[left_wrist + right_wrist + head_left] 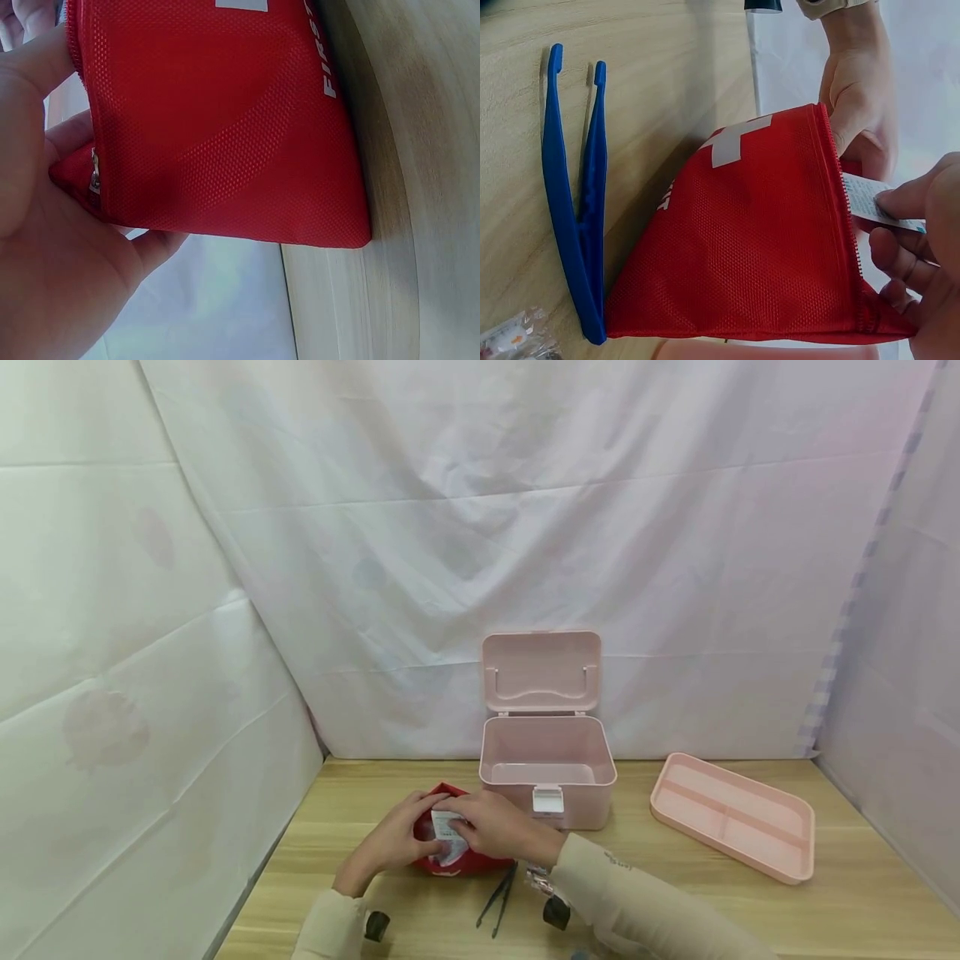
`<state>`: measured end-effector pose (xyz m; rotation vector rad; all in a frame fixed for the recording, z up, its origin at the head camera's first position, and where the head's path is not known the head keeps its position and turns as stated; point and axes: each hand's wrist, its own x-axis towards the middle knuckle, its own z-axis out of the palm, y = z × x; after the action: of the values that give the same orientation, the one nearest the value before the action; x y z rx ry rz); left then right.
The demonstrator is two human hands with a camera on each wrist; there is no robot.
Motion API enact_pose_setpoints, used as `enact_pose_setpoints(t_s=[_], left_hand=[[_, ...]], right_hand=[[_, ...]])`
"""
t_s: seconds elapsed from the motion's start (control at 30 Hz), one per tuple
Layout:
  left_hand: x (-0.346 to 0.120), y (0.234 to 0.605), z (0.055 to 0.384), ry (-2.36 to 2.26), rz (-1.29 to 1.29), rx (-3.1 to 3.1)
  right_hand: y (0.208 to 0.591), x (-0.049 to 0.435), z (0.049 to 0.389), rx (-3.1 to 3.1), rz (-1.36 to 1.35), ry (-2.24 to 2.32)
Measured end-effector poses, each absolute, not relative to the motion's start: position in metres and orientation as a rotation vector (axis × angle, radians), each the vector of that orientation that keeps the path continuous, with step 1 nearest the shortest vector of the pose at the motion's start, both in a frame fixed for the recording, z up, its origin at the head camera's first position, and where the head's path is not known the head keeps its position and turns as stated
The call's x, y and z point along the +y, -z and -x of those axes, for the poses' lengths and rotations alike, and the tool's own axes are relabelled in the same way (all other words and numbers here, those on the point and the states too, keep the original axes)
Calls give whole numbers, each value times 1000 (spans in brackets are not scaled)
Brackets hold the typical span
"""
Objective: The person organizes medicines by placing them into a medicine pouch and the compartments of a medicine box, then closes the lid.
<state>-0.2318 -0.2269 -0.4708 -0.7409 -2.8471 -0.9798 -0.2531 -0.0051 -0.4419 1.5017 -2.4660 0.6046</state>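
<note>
Lying nearest: blue tweezers (pixel 591 217) and a clear-wrapped packet (pixel 517 339), at the pouch's near right, likely parked there for easy reach. Red pouch (pixel 757 232) sits on the table (pixel 870 877), unzipped, mouth up. Left hand (pixel 396 837): fingers curled on the mouth's edge, probably to keep it spread and steady. Right hand (pixel 492 825): thumb and finger nearly closed, pinching a white printed slip (pixel 864 196) at the mouth; tight space would explain the fingertip hold. Behind, rightward: pink box (pixel 587 806), lid (pixel 543 668) up, presumably for access. Pink tray (pixel 705 781) apart, far right. White cloth (pixel 450 568) at back.
</note>
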Motion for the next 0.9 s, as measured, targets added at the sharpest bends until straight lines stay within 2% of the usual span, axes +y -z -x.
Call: enact_pose_setpoints(t_s=[0.9], left_hand=[[-227,470,231,1002,744,-2881]], right_hand=[[451,-15,249,-2407,-1435,-346]])
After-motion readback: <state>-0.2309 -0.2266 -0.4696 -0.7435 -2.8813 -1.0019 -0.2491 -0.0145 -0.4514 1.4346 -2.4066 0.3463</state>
